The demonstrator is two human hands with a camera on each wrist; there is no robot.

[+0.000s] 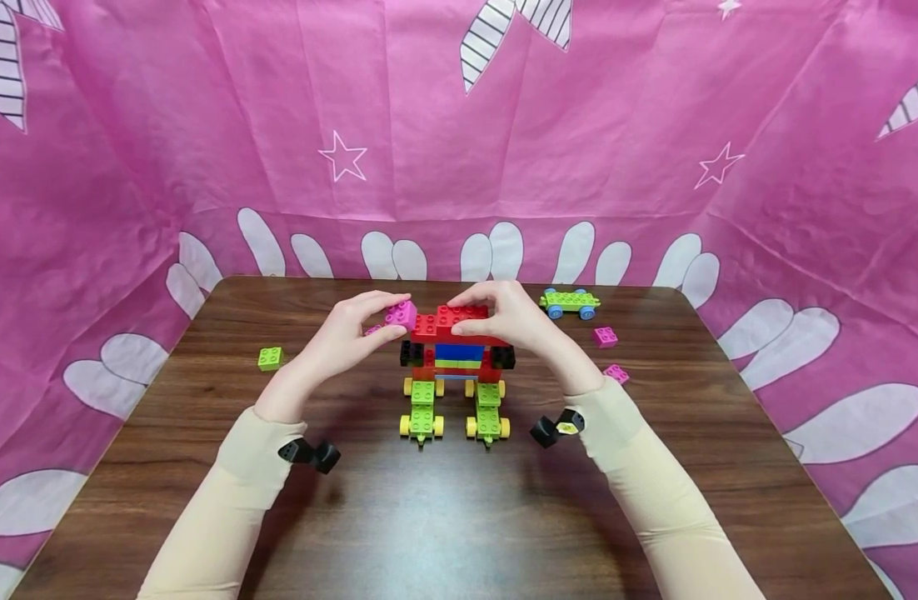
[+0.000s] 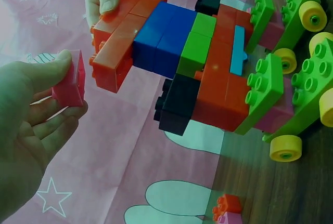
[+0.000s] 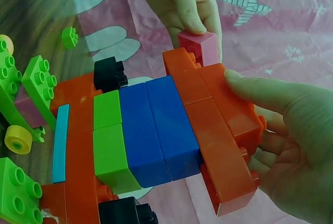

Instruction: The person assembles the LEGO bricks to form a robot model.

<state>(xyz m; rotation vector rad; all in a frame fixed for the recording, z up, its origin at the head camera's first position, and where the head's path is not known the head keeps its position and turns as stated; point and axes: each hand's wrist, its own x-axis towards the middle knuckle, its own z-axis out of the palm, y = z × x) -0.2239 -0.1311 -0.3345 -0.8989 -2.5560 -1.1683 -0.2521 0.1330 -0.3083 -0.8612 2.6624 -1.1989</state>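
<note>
With left hand (image 1: 339, 340), pinching still-loose pink brick (image 1: 401, 315) beside assembled brick figure (image 1: 459, 353); with right hand (image 1: 519, 317), gripping red top (image 3: 221, 143).

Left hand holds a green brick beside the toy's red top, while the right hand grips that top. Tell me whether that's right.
Not quite: the brick in the left hand is pink, as the left wrist view shows. The right hand does grip the red top.

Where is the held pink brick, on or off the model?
Off: the left wrist view shows a gap between the held pink brick and the red bricks.
</note>
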